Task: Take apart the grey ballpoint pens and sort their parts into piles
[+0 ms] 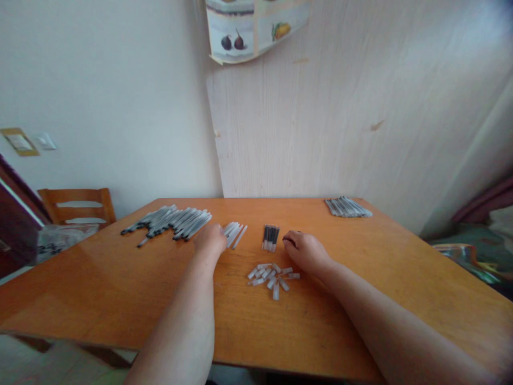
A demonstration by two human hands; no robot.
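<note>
My left hand rests on the table in a closed, rounded shape, with its fingers mostly turned away from view. Right beside it lies a small group of white pen barrels; whether the hand grips one is hidden. My right hand is curled with thumb and fingers together, and what they hold, if anything, cannot be made out. Just left of it is a neat row of dark ink refills with clear ends. Nearer to me, between my forearms, small clear plastic caps lie scattered in a loose pile.
A large heap of pens with black ends spreads over the left of the wooden table. Another flat bundle of pens lies at the far right. A wooden chair and a clear plastic bag stand beyond the left edge.
</note>
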